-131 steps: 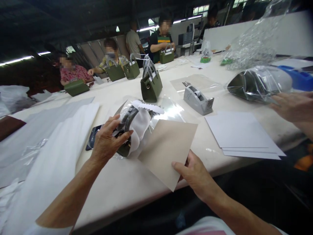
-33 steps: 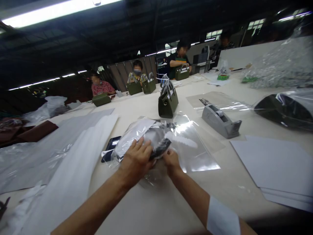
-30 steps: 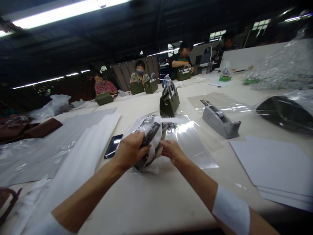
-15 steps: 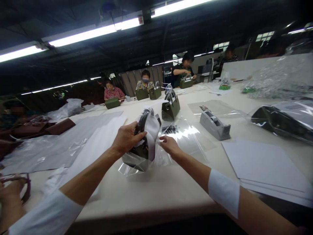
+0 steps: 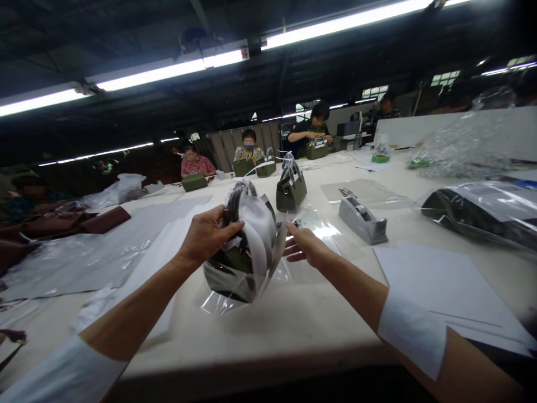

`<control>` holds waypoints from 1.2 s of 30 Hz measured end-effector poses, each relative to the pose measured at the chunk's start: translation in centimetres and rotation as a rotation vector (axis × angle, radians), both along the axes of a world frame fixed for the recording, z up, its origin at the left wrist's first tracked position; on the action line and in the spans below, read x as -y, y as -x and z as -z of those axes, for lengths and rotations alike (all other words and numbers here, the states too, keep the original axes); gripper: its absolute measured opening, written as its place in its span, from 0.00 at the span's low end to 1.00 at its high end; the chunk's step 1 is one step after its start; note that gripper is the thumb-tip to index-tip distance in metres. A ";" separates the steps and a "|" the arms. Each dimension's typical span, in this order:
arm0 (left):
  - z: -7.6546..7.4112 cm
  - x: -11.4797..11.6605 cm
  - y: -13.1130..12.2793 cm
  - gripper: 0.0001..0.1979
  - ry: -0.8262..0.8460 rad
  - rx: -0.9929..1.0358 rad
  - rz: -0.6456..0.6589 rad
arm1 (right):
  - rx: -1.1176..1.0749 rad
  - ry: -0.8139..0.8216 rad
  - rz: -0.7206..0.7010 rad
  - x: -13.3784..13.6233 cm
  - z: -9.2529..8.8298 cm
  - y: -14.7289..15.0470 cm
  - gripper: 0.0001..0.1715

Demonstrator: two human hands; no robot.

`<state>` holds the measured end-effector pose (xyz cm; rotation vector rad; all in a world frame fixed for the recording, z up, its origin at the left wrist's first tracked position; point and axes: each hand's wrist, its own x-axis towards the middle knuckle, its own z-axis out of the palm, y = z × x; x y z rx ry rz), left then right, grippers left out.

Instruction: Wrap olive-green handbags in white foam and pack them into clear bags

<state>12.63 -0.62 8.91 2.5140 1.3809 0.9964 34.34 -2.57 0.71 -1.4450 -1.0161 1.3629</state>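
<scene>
A dark green handbag (image 5: 241, 258) stands tilted on the table, its lower part inside a clear plastic bag (image 5: 222, 302). White wrapping (image 5: 257, 219) covers its upper front, and its handles are wrapped in film. My left hand (image 5: 207, 232) is closed round the wrapped handles at the top, thumb in front. At the handbag's right side, my right hand (image 5: 305, 244) has thumb and forefinger at the raised edge of the plastic bag, with the other fingers stretched out. Whether the pinch is firm is hard to see. Behind stands another green handbag (image 5: 291, 191) with wrapped handles.
A grey tape dispenser (image 5: 363, 220) and white sheets (image 5: 448, 285) lie to the right, near a plastic-wrapped dark bag (image 5: 465, 210). Brown bags (image 5: 104, 219) and grey sheeting (image 5: 113, 252) lie left. Co-workers sit across the table with green handbags (image 5: 318, 149).
My right hand has moved slightly right and its fingers have spread. The plastic bag's edge now stands up beside the handbag. My left hand keeps its hold. The hand at far left has left view.
</scene>
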 end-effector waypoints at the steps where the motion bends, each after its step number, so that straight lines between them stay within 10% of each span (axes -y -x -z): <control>1: 0.0 0.1 -0.1 0.16 0.002 0.006 0.003 | 0.008 0.006 0.001 0.0 0.1 -0.1 0.31; 10: 0.1 1.0 0.1 0.16 0.013 0.045 0.008 | 0.313 -0.119 0.201 0.4 1.9 -1.2 0.14; 18: -4.1 0.9 -2.1 0.16 -0.073 0.121 -0.037 | 0.837 -0.566 0.194 0.0 -13.6 -2.7 0.20; 21: -4.8 1.2 -3.5 0.14 -0.107 0.121 -0.027 | 1.114 -0.647 0.158 -0.4 -16.6 -2.4 0.24; 30: 4.7 3.3 -4.9 0.14 0.227 0.118 0.043 | 1.140 -0.344 -0.112 0.6 -8.9 -2.3 0.20; 36: 6.8 3.4 -1.7 0.46 0.305 0.301 0.037 | 1.085 -0.357 -0.136 1.3 -7.3 -3.8 0.23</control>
